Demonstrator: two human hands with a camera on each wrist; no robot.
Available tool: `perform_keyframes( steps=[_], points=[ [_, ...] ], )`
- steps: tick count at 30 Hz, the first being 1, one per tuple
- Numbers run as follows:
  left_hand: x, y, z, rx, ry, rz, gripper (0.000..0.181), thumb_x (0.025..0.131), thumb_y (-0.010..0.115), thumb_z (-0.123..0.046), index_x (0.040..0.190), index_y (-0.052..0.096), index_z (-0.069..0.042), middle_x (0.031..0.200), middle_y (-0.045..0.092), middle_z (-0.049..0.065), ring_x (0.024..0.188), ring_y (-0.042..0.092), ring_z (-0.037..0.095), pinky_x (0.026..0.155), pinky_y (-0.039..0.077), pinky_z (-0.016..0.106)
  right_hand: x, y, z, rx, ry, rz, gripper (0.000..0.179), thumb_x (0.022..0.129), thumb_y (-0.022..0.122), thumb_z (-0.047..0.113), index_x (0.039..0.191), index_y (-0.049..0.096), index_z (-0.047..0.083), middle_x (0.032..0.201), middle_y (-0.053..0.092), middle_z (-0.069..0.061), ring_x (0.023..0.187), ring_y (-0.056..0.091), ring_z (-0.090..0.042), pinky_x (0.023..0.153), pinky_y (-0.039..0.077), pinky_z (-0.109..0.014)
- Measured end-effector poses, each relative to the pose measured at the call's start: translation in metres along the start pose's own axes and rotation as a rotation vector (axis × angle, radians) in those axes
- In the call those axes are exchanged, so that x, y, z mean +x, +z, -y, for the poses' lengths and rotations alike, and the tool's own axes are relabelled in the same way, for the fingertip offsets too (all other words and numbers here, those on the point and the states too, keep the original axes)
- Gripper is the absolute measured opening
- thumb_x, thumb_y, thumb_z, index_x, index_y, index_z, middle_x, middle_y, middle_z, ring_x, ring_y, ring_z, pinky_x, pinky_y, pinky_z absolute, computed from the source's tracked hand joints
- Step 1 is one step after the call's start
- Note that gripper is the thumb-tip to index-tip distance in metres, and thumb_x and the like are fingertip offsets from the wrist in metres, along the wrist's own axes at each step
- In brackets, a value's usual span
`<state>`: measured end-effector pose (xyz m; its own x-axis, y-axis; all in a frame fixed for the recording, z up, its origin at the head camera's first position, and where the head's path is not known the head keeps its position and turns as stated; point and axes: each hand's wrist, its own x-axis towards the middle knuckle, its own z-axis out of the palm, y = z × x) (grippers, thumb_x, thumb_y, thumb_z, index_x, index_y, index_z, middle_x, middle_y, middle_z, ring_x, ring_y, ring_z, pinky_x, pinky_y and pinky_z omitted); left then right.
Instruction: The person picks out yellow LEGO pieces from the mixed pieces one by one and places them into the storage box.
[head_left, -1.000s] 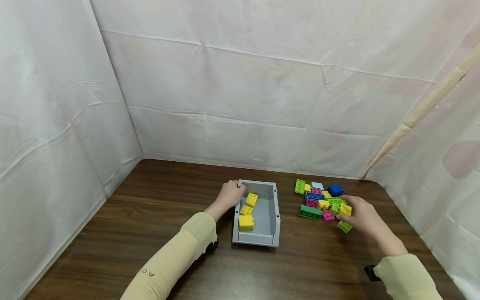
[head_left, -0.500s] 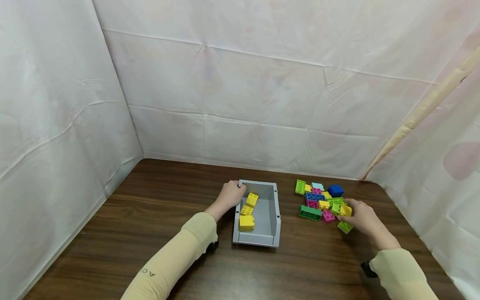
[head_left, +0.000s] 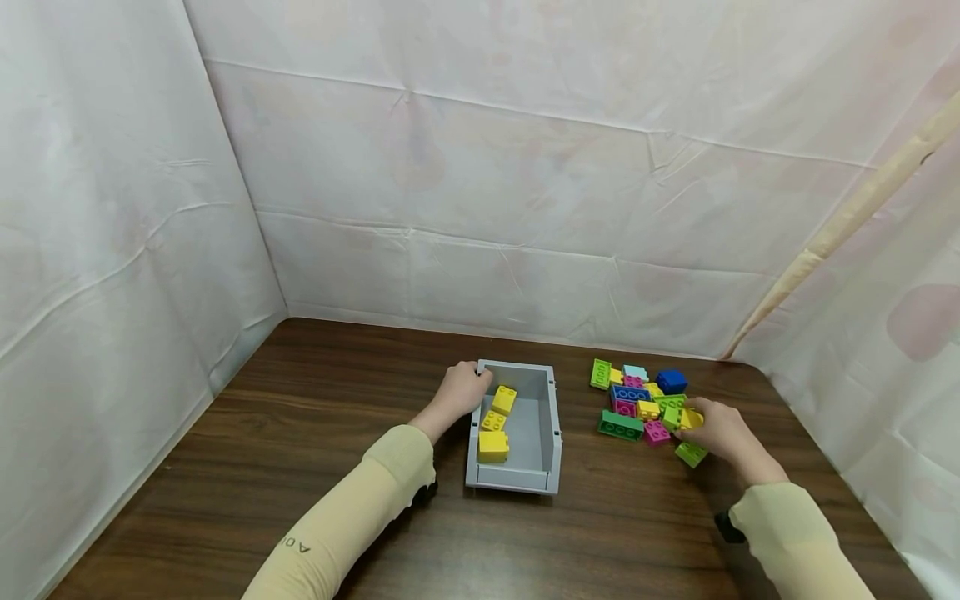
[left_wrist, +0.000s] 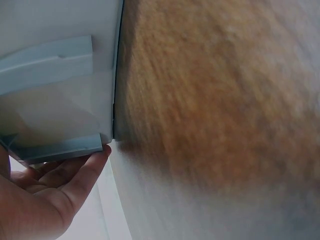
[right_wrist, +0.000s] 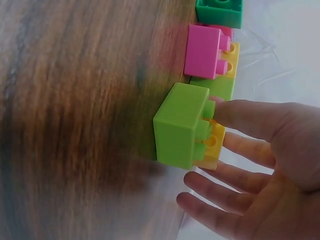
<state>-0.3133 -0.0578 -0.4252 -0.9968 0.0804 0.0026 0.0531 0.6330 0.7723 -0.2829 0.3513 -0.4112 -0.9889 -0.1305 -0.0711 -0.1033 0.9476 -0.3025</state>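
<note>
My left hand [head_left: 460,390] grips the far left corner of a grey plastic bin [head_left: 557,454]; in the left wrist view, its fingers [left_wrist: 85,182] curl at the rim. Three yellow building bricks [head_left: 492,447] lie along the bin's left side. Over at the right, my right hand [head_left: 723,431] pinches a yellow brick [head_left: 690,418] at the near right side of a brick pile, thumb on one side and fingers on the other. A lime green brick [right_wrist: 176,127] stands in front of that yellow one in the right wrist view and partly hides it.
The pile also has a dark green brick [head_left: 620,425], a magenta brick [head_left: 657,432], a blue brick [head_left: 671,382], a light blue brick [head_left: 634,372] and several others. White cloth [head_left: 450,283] hangs behind and beside the brown wooden table [head_left: 300,417].
My right forearm has shifted a little to the left, and the yellow brick has tilted slightly between the fingers. The left hand and the bin stay practically where they were.
</note>
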Motion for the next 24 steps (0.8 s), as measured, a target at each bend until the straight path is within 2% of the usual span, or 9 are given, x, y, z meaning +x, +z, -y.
perform_keyframes(
  steps=[7, 14, 24],
  points=[
    [0.0019, 0.0019, 0.0008, 0.001, -0.011, 0.0, 0.028, 0.096, 0.041, -0.025, 0.074, 0.046, -0.009, 0.05, 0.03, -0.002, 0.044, 0.023, 0.011, 0.046, 0.029, 0.024, 0.0042, 0.0022, -0.0026, -0.024, 0.012, 0.005, 0.062, 0.081, 0.072, 0.024, 0.124, 0.049, -0.015, 0.124, 0.045, -0.041, 0.111, 0.043, -0.058, 0.085, 0.042, -0.062],
    [0.001, 0.0011, 0.0001, 0.003, 0.005, -0.007, 0.031, 0.096, 0.041, -0.024, 0.068, 0.042, -0.01, 0.051, 0.031, -0.001, 0.046, 0.025, 0.011, 0.046, 0.028, 0.024, 0.0065, 0.0031, -0.0048, -0.024, 0.013, -0.007, 0.062, 0.08, 0.072, 0.024, 0.122, 0.05, -0.015, 0.122, 0.047, -0.041, 0.107, 0.047, -0.056, 0.082, 0.044, -0.06],
    [0.001, 0.0012, 0.0002, 0.007, 0.005, -0.008, 0.031, 0.095, 0.041, -0.024, 0.068, 0.041, -0.01, 0.052, 0.032, -0.001, 0.046, 0.025, 0.011, 0.046, 0.029, 0.024, 0.0056, -0.0003, -0.0047, -0.02, 0.007, 0.013, 0.063, 0.079, 0.073, 0.025, 0.122, 0.05, -0.016, 0.119, 0.05, -0.04, 0.102, 0.051, -0.052, 0.078, 0.046, -0.055]
  ],
)
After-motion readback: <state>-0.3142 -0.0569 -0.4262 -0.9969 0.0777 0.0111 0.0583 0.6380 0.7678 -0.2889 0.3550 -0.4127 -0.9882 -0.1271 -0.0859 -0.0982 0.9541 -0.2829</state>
